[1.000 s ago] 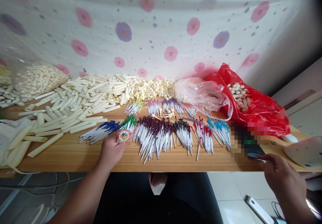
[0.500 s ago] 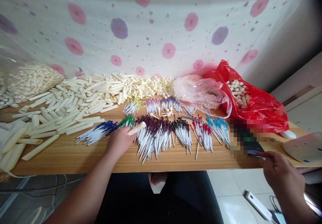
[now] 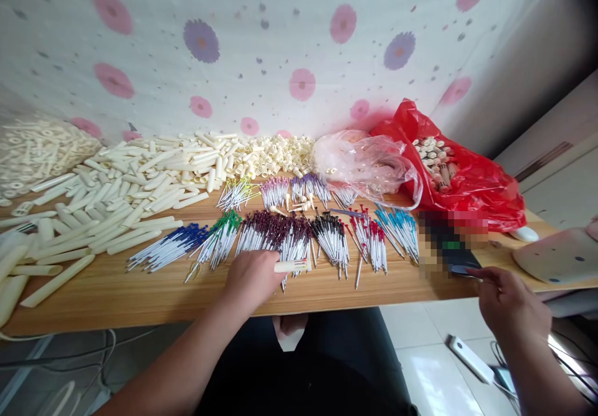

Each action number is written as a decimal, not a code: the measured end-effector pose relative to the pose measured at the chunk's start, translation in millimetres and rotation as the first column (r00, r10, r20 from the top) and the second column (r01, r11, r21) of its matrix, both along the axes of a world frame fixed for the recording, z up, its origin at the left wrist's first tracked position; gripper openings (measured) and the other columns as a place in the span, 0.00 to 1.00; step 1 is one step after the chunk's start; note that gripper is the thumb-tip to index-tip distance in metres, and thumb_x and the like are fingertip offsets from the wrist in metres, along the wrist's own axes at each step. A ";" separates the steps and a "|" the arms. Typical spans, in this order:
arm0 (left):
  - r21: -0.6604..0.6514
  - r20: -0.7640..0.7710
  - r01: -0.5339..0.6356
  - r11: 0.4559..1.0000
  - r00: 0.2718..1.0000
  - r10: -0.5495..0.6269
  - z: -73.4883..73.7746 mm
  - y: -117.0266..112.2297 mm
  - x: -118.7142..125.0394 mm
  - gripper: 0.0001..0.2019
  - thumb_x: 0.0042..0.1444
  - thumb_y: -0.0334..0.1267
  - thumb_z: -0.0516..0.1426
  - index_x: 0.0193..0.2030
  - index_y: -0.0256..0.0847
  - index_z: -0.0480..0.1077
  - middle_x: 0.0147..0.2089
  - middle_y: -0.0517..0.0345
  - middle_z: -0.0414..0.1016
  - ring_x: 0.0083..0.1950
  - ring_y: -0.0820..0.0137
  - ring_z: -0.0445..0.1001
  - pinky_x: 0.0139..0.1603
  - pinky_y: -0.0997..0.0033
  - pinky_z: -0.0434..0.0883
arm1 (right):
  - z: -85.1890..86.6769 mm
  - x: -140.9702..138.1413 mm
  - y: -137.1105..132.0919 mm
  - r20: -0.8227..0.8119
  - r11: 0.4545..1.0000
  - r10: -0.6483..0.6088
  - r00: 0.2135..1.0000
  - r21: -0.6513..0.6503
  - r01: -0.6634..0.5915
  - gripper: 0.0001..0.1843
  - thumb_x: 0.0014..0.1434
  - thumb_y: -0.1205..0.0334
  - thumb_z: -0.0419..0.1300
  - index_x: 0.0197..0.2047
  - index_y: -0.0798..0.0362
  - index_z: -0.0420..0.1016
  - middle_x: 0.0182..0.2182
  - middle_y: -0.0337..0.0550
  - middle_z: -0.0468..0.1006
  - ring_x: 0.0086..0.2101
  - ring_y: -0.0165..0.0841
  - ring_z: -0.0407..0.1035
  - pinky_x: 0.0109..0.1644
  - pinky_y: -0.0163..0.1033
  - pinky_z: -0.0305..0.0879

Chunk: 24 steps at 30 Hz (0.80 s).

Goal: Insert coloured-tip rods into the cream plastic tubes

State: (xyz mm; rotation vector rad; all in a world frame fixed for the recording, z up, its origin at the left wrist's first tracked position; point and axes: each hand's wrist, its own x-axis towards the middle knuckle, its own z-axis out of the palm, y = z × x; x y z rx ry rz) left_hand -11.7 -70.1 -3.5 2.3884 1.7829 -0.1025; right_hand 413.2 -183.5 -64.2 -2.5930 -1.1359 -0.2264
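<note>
My left hand (image 3: 255,282) is closed around a cream slotted pen barrel (image 3: 293,266), pointing right, with coloured bits showing in its slots. It is over the front of the dark maroon-topped pen refills (image 3: 271,229). Blue-topped refills (image 3: 168,246) and green-topped refills (image 3: 219,235) lie to its left, black-topped refills (image 3: 331,241) to its right. My right hand (image 3: 511,301) is closed at the table's right front edge on a thin grey tool (image 3: 462,271), whose kind I cannot make out. Its tip lies over a dark, partly blurred phone-like slab (image 3: 455,248).
Cream pen tubes (image 3: 126,192) are heaped at left, with short slotted parts (image 3: 275,154) behind. Red-topped refills (image 3: 377,241) and light-blue-topped refills (image 3: 402,232) lie right of centre. A clear bag (image 3: 369,164) and a red bag (image 3: 486,192) of parts stand at back right.
My left hand has moved right and toward the front edge, bringing the pen barrel from the green-topped refills to the maroon ones. The view has shifted slightly; my right hand stays near the dark slab.
</note>
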 end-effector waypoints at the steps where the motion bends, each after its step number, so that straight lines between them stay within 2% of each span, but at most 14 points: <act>1: -0.002 -0.015 0.001 1.000 1.000 -0.001 -1.0 0.1 0.7 0.11 0.53 0.43 0.53 0.27 0.41 0.72 0.29 0.52 0.76 0.32 0.63 0.73 0.30 0.69 0.57 | -0.8 0.6 -0.8 0.008 1.000 0.010 1.000 0.008 -0.010 0.16 0.60 0.57 0.45 0.40 0.46 0.73 0.40 0.46 0.77 0.43 0.45 0.70 0.37 0.44 0.62; 7: 0.030 0.002 -0.008 1.000 1.000 0.008 -6.7 8.6 -1.4 0.10 0.55 0.41 0.52 0.32 0.41 0.72 0.35 0.50 0.78 0.36 0.62 0.74 0.35 0.67 0.61 | -6.1 7.9 -2.5 0.023 0.998 0.058 0.998 0.036 -0.059 0.11 0.57 0.60 0.50 0.40 0.46 0.72 0.39 0.51 0.78 0.41 0.45 0.71 0.36 0.45 0.62; 13: 0.034 0.064 -0.042 0.999 0.997 0.039 -9.6 22.3 2.0 0.09 0.56 0.41 0.52 0.32 0.41 0.71 0.35 0.50 0.78 0.34 0.63 0.74 0.30 0.70 0.57 | -4.8 8.5 -2.2 -0.007 0.999 0.042 0.999 0.030 -0.042 0.10 0.56 0.63 0.53 0.40 0.44 0.72 0.41 0.49 0.78 0.43 0.43 0.71 0.38 0.43 0.61; 16: 0.028 0.097 -0.051 0.998 0.994 0.048 -5.8 26.9 0.7 0.11 0.57 0.43 0.50 0.31 0.41 0.69 0.32 0.52 0.77 0.31 0.64 0.73 0.27 0.71 0.55 | -3.1 5.1 -1.9 -0.009 0.997 0.054 0.998 0.051 -0.054 0.10 0.56 0.64 0.53 0.39 0.46 0.73 0.40 0.48 0.79 0.44 0.42 0.71 0.39 0.43 0.62; 20: 0.019 0.258 -0.150 0.988 0.956 0.140 7.4 21.3 -12.9 0.14 0.57 0.47 0.49 0.28 0.41 0.66 0.27 0.56 0.74 0.28 0.66 0.71 0.26 0.72 0.55 | -2.5 0.8 -2.2 0.012 0.995 0.061 0.998 0.080 -0.062 0.11 0.58 0.62 0.50 0.39 0.46 0.72 0.40 0.47 0.78 0.43 0.43 0.71 0.39 0.43 0.62; 22: -0.057 0.312 -0.168 0.984 0.933 0.178 13.0 11.7 -23.0 0.15 0.57 0.48 0.48 0.25 0.41 0.64 0.23 0.58 0.72 0.25 0.67 0.70 0.25 0.73 0.56 | -2.5 -0.5 -2.1 0.003 0.997 0.036 0.999 0.072 -0.036 0.12 0.59 0.60 0.48 0.40 0.46 0.72 0.39 0.45 0.78 0.43 0.43 0.71 0.38 0.43 0.62; 24: -0.219 0.357 -0.130 0.967 0.911 0.204 14.1 -0.2 -32.1 0.15 0.56 0.48 0.49 0.24 0.42 0.62 0.20 0.59 0.71 0.22 0.68 0.70 0.24 0.73 0.58 | -2.7 -1.1 -1.4 0.004 0.998 0.011 1.000 0.066 -0.011 0.13 0.59 0.59 0.48 0.40 0.47 0.72 0.38 0.45 0.78 0.43 0.43 0.71 0.38 0.42 0.62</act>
